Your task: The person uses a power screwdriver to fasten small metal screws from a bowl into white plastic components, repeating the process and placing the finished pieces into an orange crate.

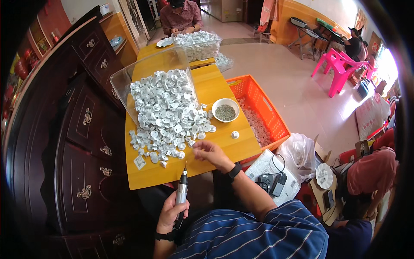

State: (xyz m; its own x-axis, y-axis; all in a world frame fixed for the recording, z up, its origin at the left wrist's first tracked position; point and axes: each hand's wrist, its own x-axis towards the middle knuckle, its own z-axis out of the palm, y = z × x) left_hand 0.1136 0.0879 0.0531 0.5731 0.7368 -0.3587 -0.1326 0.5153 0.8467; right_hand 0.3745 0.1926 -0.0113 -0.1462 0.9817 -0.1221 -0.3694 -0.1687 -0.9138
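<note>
My left hand [171, 212] is wrapped round a silver and black electric screwdriver [182, 193], its thin bit pointing up beside the table's front edge. My right hand [211, 154] hovers over the near part of the table, just right of the bit. Its fingers are loosely curved and apart from the thumb, with nothing visible between them. Beyond both hands spreads a heap of small white round plastic parts [164, 108], spilling from a clear plastic bin [123, 82] tipped on its side. A white bowl [214, 113] of small metal screws [225, 112] stands right of the heap.
One white part [235, 134] lies alone near the table's right edge. An orange crate [276, 116] with pale parts sits beside the yellow table [211, 82]. Across it, a person [185, 19] works behind another full clear bin [198, 45]. Dark drawers [86, 116] stand at left.
</note>
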